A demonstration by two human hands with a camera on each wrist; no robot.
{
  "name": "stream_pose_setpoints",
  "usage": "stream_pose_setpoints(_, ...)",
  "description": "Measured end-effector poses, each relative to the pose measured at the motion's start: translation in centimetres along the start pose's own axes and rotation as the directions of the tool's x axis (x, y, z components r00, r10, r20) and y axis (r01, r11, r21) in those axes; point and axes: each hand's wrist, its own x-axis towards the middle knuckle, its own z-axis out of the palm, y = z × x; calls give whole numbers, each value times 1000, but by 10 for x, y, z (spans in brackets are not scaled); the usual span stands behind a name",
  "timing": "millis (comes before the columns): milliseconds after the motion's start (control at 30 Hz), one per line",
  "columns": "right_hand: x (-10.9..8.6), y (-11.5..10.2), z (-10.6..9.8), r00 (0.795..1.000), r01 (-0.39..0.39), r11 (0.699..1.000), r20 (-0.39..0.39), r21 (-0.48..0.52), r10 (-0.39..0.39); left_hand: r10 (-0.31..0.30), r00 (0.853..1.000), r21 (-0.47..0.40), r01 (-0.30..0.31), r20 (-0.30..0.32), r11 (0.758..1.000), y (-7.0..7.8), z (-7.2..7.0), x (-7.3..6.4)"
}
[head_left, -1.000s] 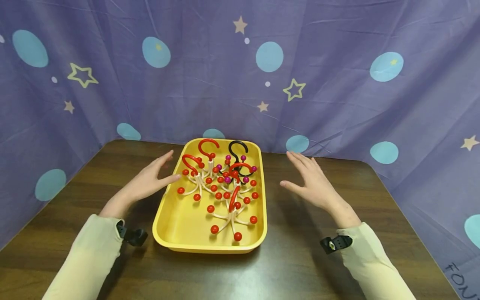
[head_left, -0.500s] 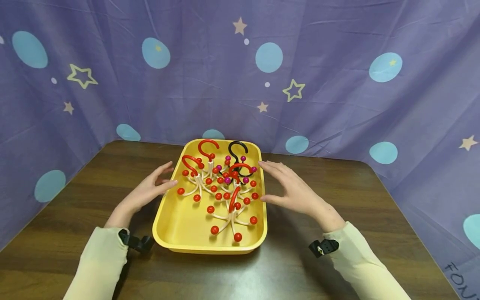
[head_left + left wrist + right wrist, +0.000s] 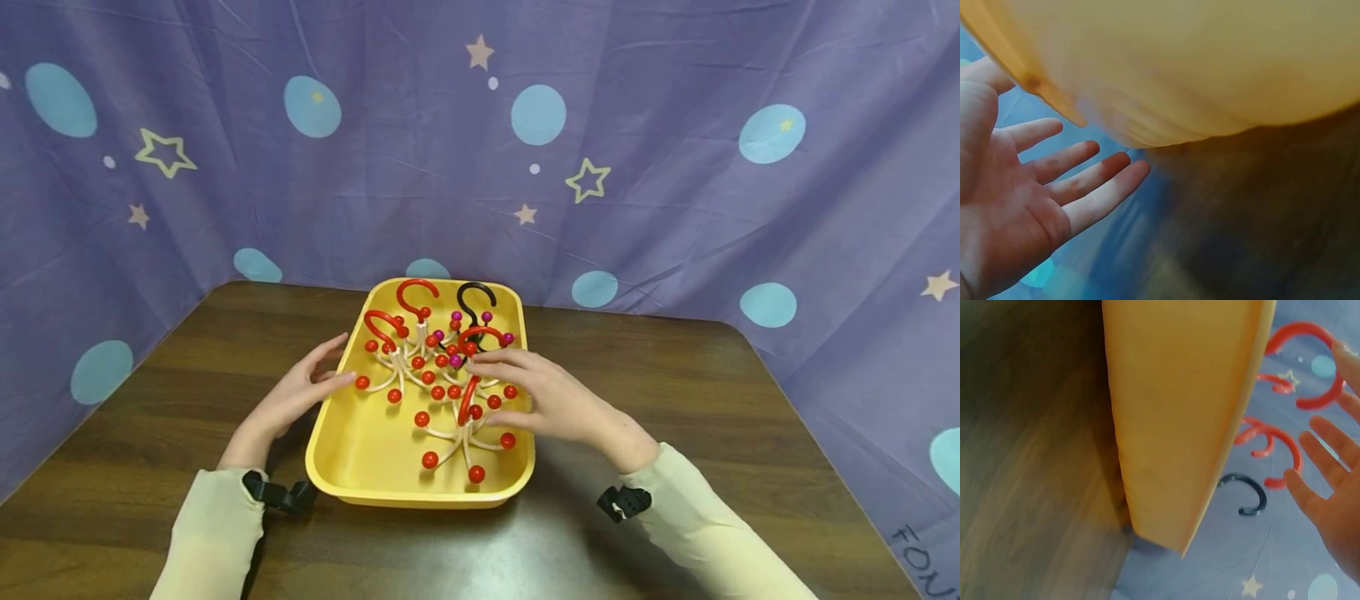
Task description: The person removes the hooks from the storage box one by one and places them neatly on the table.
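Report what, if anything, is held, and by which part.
Nothing looks held: the left hand is spread beside the yellow tray, the right hand spread near a red hook; whether either touches cannot be told.

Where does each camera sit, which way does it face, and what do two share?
Head: on the head, facing forward and down at the tray, hooks, table and curtain; left hand, right hand and sleeves show.
Left wrist: on that wrist, facing the tray's outer side; left hand shows.
Right wrist: on that wrist, facing the tray's outer side and hooks past its rim; part of right hand shows.
Head and right wrist share tray, hooks and right hand.
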Motion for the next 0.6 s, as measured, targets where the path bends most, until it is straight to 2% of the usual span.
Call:
stream_pose_setpoints(300,10,-10,11,998,62,996,20,70,-63,18,999,-81,-16,27,997,-2,0,-1)
stream_pose_setpoints(500,18,-12,13,991,133,988,6,75,-133,41,998,-120,-36,41,992,-4,0,0)
stream_pose_setpoints(600,20,-12,12,990,137,989,15,55,-138,46,998,-122,-40,50,992,-6,-1,0)
